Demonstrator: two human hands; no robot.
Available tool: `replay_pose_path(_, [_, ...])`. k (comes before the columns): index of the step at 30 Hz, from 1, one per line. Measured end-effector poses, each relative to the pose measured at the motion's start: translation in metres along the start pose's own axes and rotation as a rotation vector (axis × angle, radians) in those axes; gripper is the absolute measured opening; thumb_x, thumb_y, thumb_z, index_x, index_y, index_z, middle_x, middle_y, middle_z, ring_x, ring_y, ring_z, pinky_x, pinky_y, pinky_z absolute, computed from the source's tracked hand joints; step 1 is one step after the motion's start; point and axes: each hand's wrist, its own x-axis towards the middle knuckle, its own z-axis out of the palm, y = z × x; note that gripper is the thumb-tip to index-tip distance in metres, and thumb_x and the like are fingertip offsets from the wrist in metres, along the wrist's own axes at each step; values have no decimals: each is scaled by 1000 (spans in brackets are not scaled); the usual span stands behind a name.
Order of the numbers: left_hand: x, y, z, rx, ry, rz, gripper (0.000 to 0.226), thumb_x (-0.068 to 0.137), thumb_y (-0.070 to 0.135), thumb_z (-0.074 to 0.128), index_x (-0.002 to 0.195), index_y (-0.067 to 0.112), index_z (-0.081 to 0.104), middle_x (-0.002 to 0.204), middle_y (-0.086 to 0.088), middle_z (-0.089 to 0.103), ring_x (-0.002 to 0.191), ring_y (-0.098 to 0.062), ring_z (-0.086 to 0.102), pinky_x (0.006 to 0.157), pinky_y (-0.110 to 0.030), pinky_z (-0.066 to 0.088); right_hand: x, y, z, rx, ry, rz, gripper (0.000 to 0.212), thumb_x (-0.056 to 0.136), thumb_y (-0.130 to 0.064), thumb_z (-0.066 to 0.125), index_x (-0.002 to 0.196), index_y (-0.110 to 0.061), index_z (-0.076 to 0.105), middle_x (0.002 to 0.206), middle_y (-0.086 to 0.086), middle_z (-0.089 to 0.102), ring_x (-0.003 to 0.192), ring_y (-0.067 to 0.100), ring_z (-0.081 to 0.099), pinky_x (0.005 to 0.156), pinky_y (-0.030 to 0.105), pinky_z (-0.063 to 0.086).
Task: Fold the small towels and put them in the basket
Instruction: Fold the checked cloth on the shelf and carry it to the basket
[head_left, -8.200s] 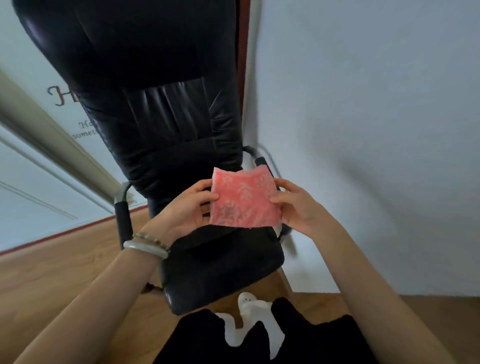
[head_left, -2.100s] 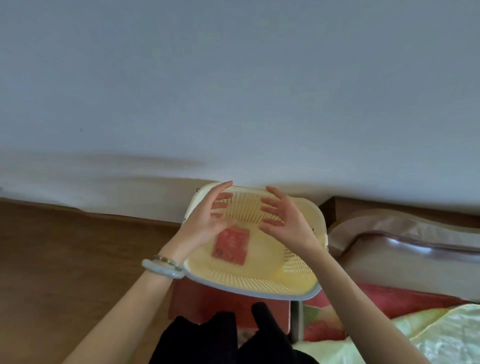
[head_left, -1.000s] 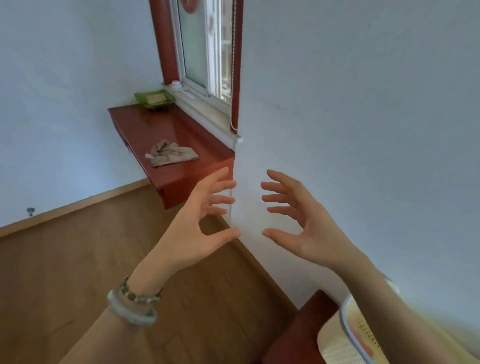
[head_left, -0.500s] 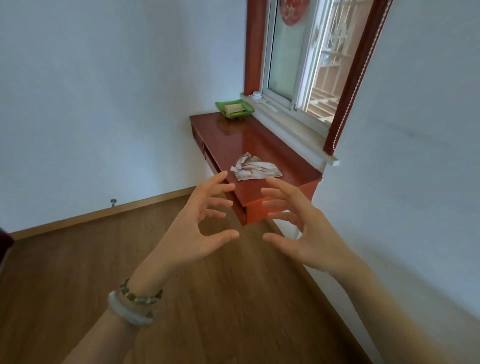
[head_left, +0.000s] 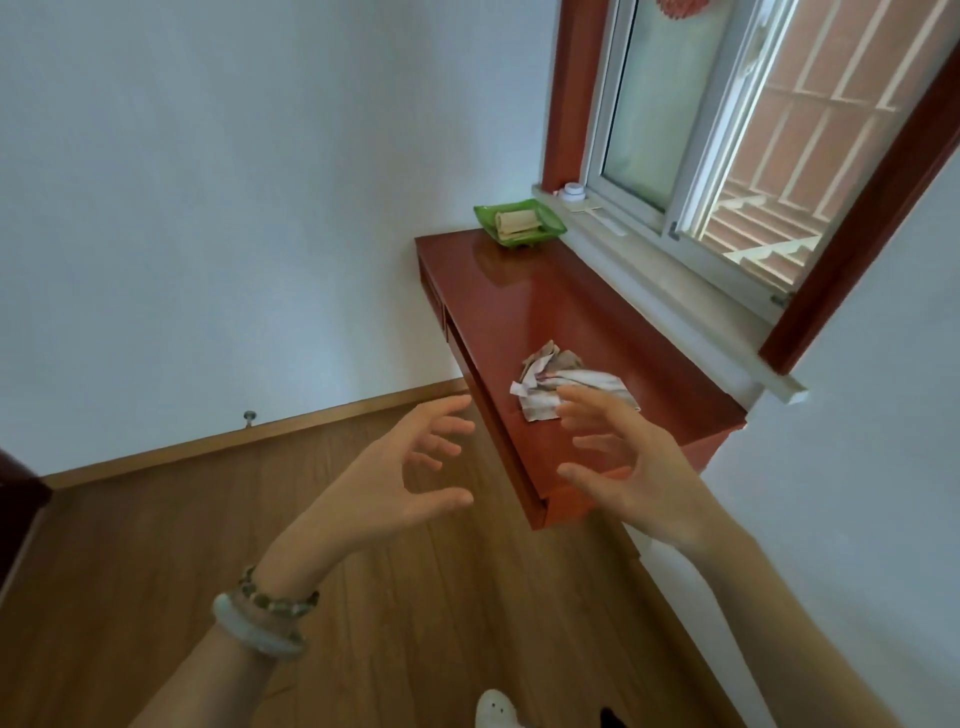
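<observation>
A crumpled small towel (head_left: 556, 382), pale with faded pink and grey print, lies on a glossy red desk (head_left: 550, 306) under a window. My right hand (head_left: 623, 462) hovers just in front of the towel with spread fingers and holds nothing; its fingertips overlap the towel's near edge in view. My left hand (head_left: 395, 483) is raised level with it, to the left of the desk's edge, fingers spread and empty. The basket is out of view.
A green dish (head_left: 519, 221) with a folded beige cloth sits at the desk's far end by the window sill (head_left: 665, 291). White walls meet at the corner. Wooden floor (head_left: 156, 545) spreads to the left and below. A white slipper (head_left: 493, 709) shows at the bottom edge.
The pink towel went into the basket about two seconds ago. Since then my view has swung to the desk, which has come nearer, and both empty hands have moved toward the crumpled towel.
</observation>
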Motion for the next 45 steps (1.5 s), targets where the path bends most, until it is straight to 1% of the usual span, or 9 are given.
replay_pose_path(7, [112, -48, -24, 39, -92, -42, 71, 77, 25, 76, 133, 44, 35, 121, 21, 56, 107, 1, 56, 93, -26, 50, 102, 53, -11, 1, 5, 38, 53, 78, -13, 74, 125, -29, 56, 114, -15, 65, 109, 5, 61, 96, 32, 50])
replay_pose_path(13, [182, -95, -37, 4, -183, -67, 66, 78, 26, 74, 131, 42, 38, 120, 21, 56, 106, 4, 56, 93, -26, 50, 161, 84, -10, -18, 33, 66, 47, 77, -28, 70, 122, -25, 58, 113, -12, 66, 106, 6, 62, 94, 33, 51])
replay_pose_path(16, [222, -120, -45, 1, -240, -39, 62, 79, 24, 74, 124, 47, 39, 117, 21, 56, 104, 4, 56, 91, -25, 51, 184, 102, -3, 1, 69, 137, 45, 79, -20, 69, 122, -27, 57, 113, -12, 65, 106, 8, 62, 93, 31, 51])
replay_pose_path(23, [335, -178, -73, -39, -426, 134, 49, 81, 13, 72, 115, 43, 54, 104, 18, 66, 99, -8, 63, 86, -27, 54, 234, 130, 28, -2, 310, 321, 41, 78, -6, 73, 116, -20, 64, 107, -7, 69, 97, 6, 66, 87, 23, 52])
replay_pose_path(28, [410, -205, -86, -30, -656, 253, 39, 83, 14, 71, 108, 42, 61, 105, 27, 63, 97, -3, 62, 82, -20, 51, 255, 131, 57, -4, 535, 452, 40, 76, -6, 75, 108, -27, 66, 99, -11, 71, 92, 8, 68, 84, 23, 53])
replay_pose_path(35, [479, -234, -48, 21, -848, 336, 29, 84, 16, 69, 109, 30, 65, 101, 20, 67, 99, -1, 60, 87, -23, 50, 253, 145, 90, -115, 709, 693, 35, 78, -9, 74, 111, -22, 66, 97, -10, 70, 89, 1, 65, 80, 12, 51])
replay_pose_path(38, [496, -248, -14, 89, -913, 359, 25, 87, 20, 66, 111, 26, 65, 110, 15, 63, 103, -2, 57, 90, -23, 48, 249, 169, 106, -180, 700, 822, 35, 78, -9, 73, 110, -24, 68, 93, -12, 68, 87, -1, 63, 78, 9, 49])
replay_pose_path(41, [507, -259, 24, 164, -954, 427, 26, 87, 21, 66, 113, 23, 65, 112, 7, 62, 104, -7, 56, 90, -22, 45, 244, 202, 120, -249, 569, 964, 32, 80, -16, 70, 111, -23, 67, 94, -16, 62, 82, -3, 57, 82, 17, 50])
replay_pose_path(45, [514, -270, 72, 245, -964, 590, 31, 85, 16, 68, 115, 17, 65, 114, 0, 63, 108, -13, 52, 98, -26, 38, 239, 244, 134, -309, 329, 1108, 33, 82, -28, 66, 114, -21, 64, 118, -4, 60, 109, 13, 53, 92, 28, 46])
